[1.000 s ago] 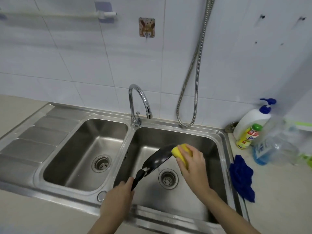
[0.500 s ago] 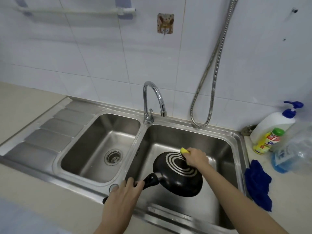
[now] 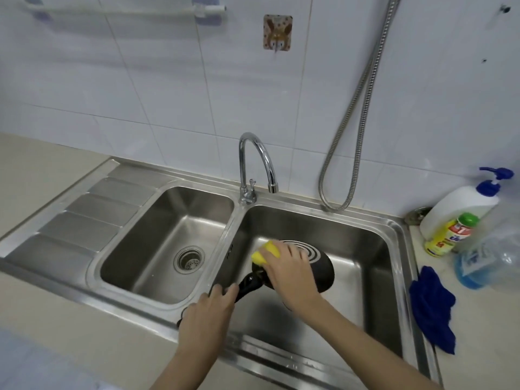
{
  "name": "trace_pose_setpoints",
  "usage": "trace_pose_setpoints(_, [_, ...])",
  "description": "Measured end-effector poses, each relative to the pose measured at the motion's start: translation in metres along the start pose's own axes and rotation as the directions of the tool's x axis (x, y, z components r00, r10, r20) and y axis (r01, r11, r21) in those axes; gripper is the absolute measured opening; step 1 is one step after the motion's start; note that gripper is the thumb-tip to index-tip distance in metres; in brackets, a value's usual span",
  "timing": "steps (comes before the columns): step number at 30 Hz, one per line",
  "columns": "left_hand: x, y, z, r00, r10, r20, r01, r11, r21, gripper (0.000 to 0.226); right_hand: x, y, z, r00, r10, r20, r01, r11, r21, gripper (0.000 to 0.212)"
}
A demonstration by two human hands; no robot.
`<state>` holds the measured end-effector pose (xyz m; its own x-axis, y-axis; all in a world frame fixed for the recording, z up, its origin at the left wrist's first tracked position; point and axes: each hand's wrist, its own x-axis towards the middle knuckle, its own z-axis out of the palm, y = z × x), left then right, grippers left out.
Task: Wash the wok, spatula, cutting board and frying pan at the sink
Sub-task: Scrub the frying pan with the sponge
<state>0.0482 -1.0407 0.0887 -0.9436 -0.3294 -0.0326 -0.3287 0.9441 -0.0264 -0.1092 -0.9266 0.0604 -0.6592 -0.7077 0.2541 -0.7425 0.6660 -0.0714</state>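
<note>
A black frying pan is held bottom-up over the right basin of the steel sink; white rings show on its base. My left hand grips the pan's black handle near the sink's front rim. My right hand presses a yellow sponge on the pan's base close to the handle and hides much of the pan. No water runs from the faucet. The wok, spatula and cutting board are out of view.
The left basin and a ribbed drainboard lie to the left. On the right counter stand a white pump bottle, a yellow detergent bottle, a clear plastic bottle and a blue cloth. A shower hose hangs on the tiled wall.
The pan turned from edge-on to bottom-up. My right hand slid the sponge from the far rim across the base toward the handle side. The camera view shifted left.
</note>
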Motion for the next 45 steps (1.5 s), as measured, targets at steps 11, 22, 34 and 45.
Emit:
trace_pose_setpoints(11, [-0.029, -0.034, -0.003, 0.997, 0.069, -0.026, -0.067, 0.995, 0.079, 0.06, -0.007, 0.111, 0.043, 0.685, 0.506, 0.524, -0.675, 0.712, 0.195, 0.04])
trace_pose_setpoints(22, [-0.002, 0.003, -0.006, 0.991, -0.071, 0.111, 0.078, 0.995, -0.059, 0.026, 0.02, -0.009, -0.014, 0.99, 0.021, 0.141, -0.01, 0.997, -0.075, 0.021])
trace_pose_setpoints(34, [-0.008, -0.014, -0.026, 0.85, -0.043, 0.525, 0.517, 0.257, -0.816, 0.026, -0.012, 0.031, 0.003, 0.985, 0.045, -0.165, -0.031, 0.996, 0.085, 0.045])
trace_pose_setpoints(45, [-0.027, -0.022, -0.044, 0.847, 0.08, 0.525, 0.484, 0.289, -0.826, 0.025, 0.009, 0.057, 0.03, 0.987, 0.161, 0.028, -0.161, 0.987, 0.006, 0.039])
